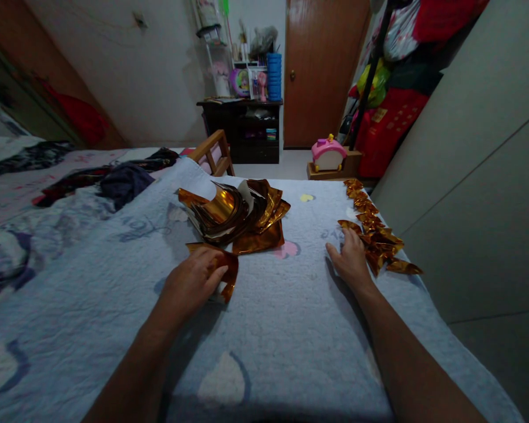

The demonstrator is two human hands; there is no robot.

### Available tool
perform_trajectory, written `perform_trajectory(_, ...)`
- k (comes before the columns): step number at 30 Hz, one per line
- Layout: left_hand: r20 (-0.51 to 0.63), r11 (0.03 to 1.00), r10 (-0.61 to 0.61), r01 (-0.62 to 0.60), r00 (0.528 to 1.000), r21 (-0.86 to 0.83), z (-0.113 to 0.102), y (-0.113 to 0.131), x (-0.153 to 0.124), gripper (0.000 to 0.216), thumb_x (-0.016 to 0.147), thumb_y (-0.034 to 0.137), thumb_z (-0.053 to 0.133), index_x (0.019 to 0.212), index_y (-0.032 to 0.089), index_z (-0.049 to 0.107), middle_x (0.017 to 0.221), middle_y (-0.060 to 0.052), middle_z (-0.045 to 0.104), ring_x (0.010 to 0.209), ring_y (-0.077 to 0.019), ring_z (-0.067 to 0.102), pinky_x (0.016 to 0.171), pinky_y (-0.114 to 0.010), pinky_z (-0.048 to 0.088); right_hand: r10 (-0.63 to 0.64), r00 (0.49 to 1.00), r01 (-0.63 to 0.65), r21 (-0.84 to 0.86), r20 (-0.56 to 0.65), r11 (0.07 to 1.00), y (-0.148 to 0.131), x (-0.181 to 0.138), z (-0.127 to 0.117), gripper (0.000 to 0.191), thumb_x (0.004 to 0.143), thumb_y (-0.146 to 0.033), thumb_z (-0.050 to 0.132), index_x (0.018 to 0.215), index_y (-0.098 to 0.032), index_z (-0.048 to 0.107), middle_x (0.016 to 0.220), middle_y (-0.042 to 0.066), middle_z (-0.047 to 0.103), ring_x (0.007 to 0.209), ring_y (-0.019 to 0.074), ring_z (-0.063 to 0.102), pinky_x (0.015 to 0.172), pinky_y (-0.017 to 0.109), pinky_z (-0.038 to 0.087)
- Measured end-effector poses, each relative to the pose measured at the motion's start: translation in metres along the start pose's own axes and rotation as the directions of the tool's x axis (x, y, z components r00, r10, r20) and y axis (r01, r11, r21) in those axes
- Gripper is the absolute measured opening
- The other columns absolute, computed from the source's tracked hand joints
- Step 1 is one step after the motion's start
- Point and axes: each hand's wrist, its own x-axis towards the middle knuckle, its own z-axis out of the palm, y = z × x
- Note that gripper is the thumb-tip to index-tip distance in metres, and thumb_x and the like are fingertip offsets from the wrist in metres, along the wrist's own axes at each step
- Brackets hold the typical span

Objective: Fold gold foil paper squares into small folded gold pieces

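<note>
My left hand (198, 273) is closed on a sheet of gold foil paper (231, 271), which curls up around the fingers and shows a pale underside. Just beyond it lies a loose, bent stack of gold foil paper (224, 208), some sheets fanned out to the right. My right hand (350, 252) is over the bed at the right, thumb spread from the fingers. Its fingertips are beside a row of folded gold foil pieces (381, 241); whether they touch one is hard to tell.
A light blue quilt (282, 341) with heart shapes covers the bed. Crumpled clothes (127, 182) lie at the left. A wooden chair (216, 154) stands past the far edge, and a pale cabinet (480, 176) rises along the right. Behind are a dark shelf unit (242, 132) and a pink toy (328, 155).
</note>
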Motion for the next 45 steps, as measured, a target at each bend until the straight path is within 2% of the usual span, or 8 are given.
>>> perform_trajectory(7, -0.072, 0.991, 0.124, -0.128, 0.990, -0.046, 0.012, -0.001, -0.002, 0.025, 0.087, 0.025, 0.054, 0.109, 0.019, 0.066, 0.122, -0.009, 0.060, 0.114, -0.0255, 0.060, 0.100, -0.038, 0.050, -0.105, 0.991, 0.101, 0.056, 0.082, 0.993, -0.002, -0.004, -0.001, 0.045, 0.084, -0.037, 0.056, 0.122, -0.014, 0.061, 0.134, 0.022, 0.057, 0.129, 0.0370, 0.050, 0.109, 0.056, 0.039)
perform_trajectory(16, -0.068, 0.993, 0.116, -0.118, 0.991, -0.028, 0.024, 0.001, 0.004, 0.027, 0.089, 0.024, 0.058, 0.114, 0.018, 0.064, 0.124, -0.010, 0.061, 0.117, -0.0263, 0.059, 0.103, -0.041, 0.049, -0.115, 0.990, 0.108, 0.076, 0.086, 0.991, 0.000, -0.007, -0.006, 0.043, 0.082, -0.035, 0.055, 0.117, -0.011, 0.064, 0.129, 0.024, 0.058, 0.125, 0.0384, 0.053, 0.106, 0.056, 0.042)
perform_trajectory(19, -0.068, 0.997, 0.069, -0.068, 0.995, 0.021, 0.033, 0.001, 0.008, 0.033, 0.086, 0.025, 0.065, 0.118, 0.018, 0.063, 0.125, -0.011, 0.060, 0.118, -0.0277, 0.058, 0.105, -0.043, 0.047, -0.123, 0.988, 0.116, 0.070, 0.096, 0.991, -0.002, -0.007, -0.008, 0.043, 0.082, -0.035, 0.055, 0.116, -0.011, 0.064, 0.128, 0.024, 0.058, 0.125, 0.0382, 0.053, 0.107, 0.056, 0.042)
perform_trajectory(26, -0.043, 0.992, -0.064, 0.068, 0.997, 0.108, 0.044, 0.004, 0.012, 0.027, 0.088, 0.028, 0.065, 0.112, 0.016, 0.063, 0.118, -0.012, 0.059, 0.113, -0.0278, 0.060, 0.101, -0.040, 0.049, -0.132, 0.984, 0.127, 0.049, 0.119, 0.991, -0.004, -0.008, -0.008, 0.044, 0.081, -0.034, 0.054, 0.116, -0.010, 0.065, 0.125, 0.024, 0.059, 0.123, 0.0384, 0.054, 0.106, 0.056, 0.042)
perform_trajectory(32, -0.096, 0.982, -0.089, 0.103, 0.991, 0.155, 0.048, 0.002, 0.016, 0.033, 0.089, 0.026, 0.062, 0.119, 0.013, 0.061, 0.118, -0.013, 0.057, 0.114, -0.0269, 0.059, 0.104, -0.038, 0.047, -0.133, 0.983, 0.128, 0.045, 0.129, 0.991, -0.003, -0.009, -0.008, 0.042, 0.082, -0.034, 0.054, 0.116, -0.012, 0.065, 0.127, 0.023, 0.058, 0.124, 0.0380, 0.053, 0.107, 0.057, 0.042)
perform_trajectory(35, -0.095, 0.972, -0.114, 0.131, 0.989, 0.195, 0.048, 0.004, 0.018, 0.028, 0.087, 0.026, 0.061, 0.113, 0.014, 0.064, 0.114, -0.012, 0.058, 0.109, -0.0254, 0.061, 0.099, -0.035, 0.048, -0.134, 0.982, 0.128, 0.050, 0.131, 0.991, -0.003, -0.008, -0.008, 0.041, 0.082, -0.034, 0.054, 0.116, -0.013, 0.065, 0.127, 0.022, 0.058, 0.124, 0.0372, 0.053, 0.107, 0.056, 0.042)
perform_trajectory(40, -0.040, 0.936, -0.178, 0.182, 0.983, 0.302, 0.039, 0.015, 0.019, 0.020, 0.090, 0.034, 0.058, 0.095, 0.017, 0.067, 0.105, -0.010, 0.063, 0.096, -0.0241, 0.065, 0.079, -0.031, 0.050, -0.132, 0.984, 0.124, 0.068, 0.120, 0.990, -0.002, -0.009, -0.007, 0.040, 0.081, -0.034, 0.055, 0.115, -0.015, 0.065, 0.127, 0.021, 0.058, 0.123, 0.0369, 0.053, 0.108, 0.057, 0.041)
perform_trajectory(45, 0.007, 0.920, -0.201, 0.186, 0.980, 0.346, 0.030, 0.025, 0.022, 0.024, 0.092, 0.035, 0.053, 0.097, 0.017, 0.068, 0.103, -0.010, 0.066, 0.091, -0.0239, 0.067, 0.074, -0.031, 0.050, -0.121, 0.986, 0.111, 0.084, 0.115, 0.990, -0.003, -0.010, -0.006, 0.040, 0.080, -0.033, 0.055, 0.115, -0.016, 0.066, 0.127, 0.020, 0.058, 0.123, 0.0369, 0.053, 0.108, 0.057, 0.040)
